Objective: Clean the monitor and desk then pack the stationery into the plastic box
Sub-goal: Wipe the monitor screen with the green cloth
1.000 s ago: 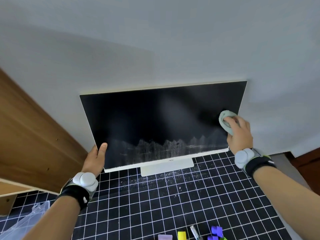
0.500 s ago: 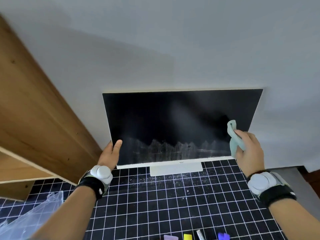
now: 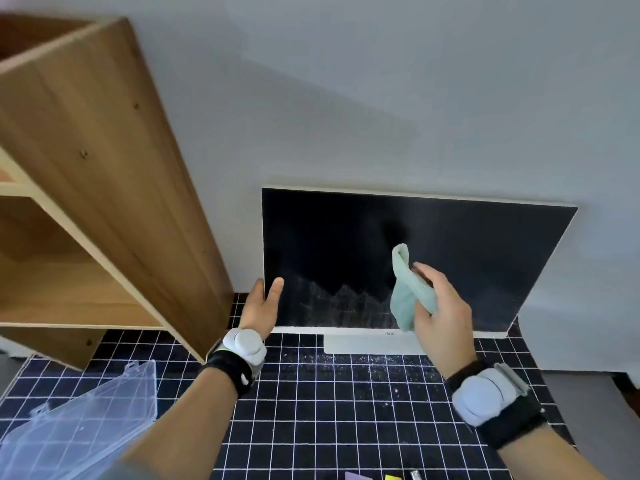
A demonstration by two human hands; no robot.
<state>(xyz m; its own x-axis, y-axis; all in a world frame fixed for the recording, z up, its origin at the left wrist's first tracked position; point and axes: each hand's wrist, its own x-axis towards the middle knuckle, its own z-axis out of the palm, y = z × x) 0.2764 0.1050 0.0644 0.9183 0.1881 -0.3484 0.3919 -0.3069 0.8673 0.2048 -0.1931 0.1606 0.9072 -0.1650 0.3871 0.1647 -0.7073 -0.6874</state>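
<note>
The monitor [image 3: 485, 251] stands against the wall with a dark screen; white dust streaks cover its lower left part. My left hand [image 3: 262, 308] grips the monitor's lower left edge, thumb on the screen. My right hand [image 3: 441, 308] holds a pale green cloth [image 3: 408, 292] against the lower middle of the screen. White dust specks lie on the black grid desk mat [image 3: 346, 410] below the monitor stand [image 3: 367, 344]. An open clear plastic box [image 3: 79, 424] sits at the lower left. Bits of stationery [image 3: 393, 476] peek in at the bottom edge.
A wooden shelf unit [image 3: 90, 174] rises at the left, close to the monitor and my left arm. The grey wall [image 3: 381, 98] is right behind the monitor. The mat's right edge curves off near the floor [image 3: 588, 410].
My right hand has wiped the cloth leftward from the screen's right edge to its lower middle, clearing the dust there. The view has turned left. My left hand keeps its hold.
</note>
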